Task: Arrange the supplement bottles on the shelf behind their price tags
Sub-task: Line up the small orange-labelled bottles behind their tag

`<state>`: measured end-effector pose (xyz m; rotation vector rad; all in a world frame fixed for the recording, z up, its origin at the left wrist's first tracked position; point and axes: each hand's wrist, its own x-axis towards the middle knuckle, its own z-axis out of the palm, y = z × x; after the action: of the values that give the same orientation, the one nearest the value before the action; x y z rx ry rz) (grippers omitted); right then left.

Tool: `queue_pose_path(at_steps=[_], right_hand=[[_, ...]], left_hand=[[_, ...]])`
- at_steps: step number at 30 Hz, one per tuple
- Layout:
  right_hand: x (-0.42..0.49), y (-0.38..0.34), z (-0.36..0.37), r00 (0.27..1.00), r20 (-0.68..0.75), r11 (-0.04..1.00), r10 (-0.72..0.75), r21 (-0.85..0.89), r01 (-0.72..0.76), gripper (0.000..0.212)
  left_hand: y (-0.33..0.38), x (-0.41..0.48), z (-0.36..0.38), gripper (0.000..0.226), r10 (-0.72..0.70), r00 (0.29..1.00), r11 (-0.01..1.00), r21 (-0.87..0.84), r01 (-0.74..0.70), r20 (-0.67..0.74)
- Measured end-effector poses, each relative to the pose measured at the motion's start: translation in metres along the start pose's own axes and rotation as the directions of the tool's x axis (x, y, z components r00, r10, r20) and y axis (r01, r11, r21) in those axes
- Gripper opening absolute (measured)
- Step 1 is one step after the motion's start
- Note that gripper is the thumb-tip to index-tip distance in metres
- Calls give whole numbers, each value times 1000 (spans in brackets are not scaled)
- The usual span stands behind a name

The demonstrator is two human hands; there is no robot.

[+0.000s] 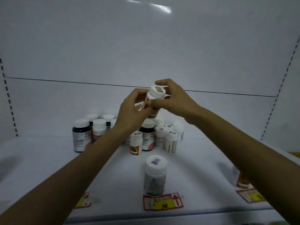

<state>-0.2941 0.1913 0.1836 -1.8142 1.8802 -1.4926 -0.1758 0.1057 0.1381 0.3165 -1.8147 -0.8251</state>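
White-capped bottle [156,93] clasped, left hand [132,111], right hand [172,99]

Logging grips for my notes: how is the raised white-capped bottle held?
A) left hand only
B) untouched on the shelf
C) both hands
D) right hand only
C: the left hand wraps the bottle at its body and the right hand curls around its cap.

Dim, bluish lt; glare atop shelf wall [150,38]; soft blur
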Motion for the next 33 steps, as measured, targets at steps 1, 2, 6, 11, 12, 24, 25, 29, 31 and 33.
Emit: queue_pose_path(at_steps=[1,2,6,11,12,24,25,29,31,33], right_hand=[[-7,6,-12,999,-50,999,12,47,-10,59],[-15,13,-26,995,-91,995,27,96,-18,54],[-44,42,-79,982,-168,981,84,189,-51,39],[-77,82,-144,965,-205,970,161,214,-116,39],[-83,90,-156,962,-208,966,179,225,-131,38],[-158,208,-196,897,-147,875,418,330,-354,34],[-165,217,-193,896,-124,868,427,334,-367,34],[-185,240,-180,906,-56,851,421,370,-372,35],[-193,246,-175,921,-16,850,389,392,-353,38],[-198,249,-172,943,18,887,332,336,-318,42]], left_hand=[[8,0,16,40,4,1000,1000,-28,-4,2],[17,0,33,39,-5,1000,998,-56,6,15],[43,-12,100,46,-100,992,987,-120,109,75],[44,-59,170,59,-275,951,959,-35,283,143],[42,-70,180,59,-311,937,947,-32,320,162],[11,-133,255,77,-459,802,888,232,398,381],[10,-134,258,72,-456,804,888,256,382,381],[4,-134,260,57,-438,815,884,345,314,379],[3,-133,259,55,-422,824,889,348,297,378],[3,-133,258,53,-413,829,892,352,284,378]])
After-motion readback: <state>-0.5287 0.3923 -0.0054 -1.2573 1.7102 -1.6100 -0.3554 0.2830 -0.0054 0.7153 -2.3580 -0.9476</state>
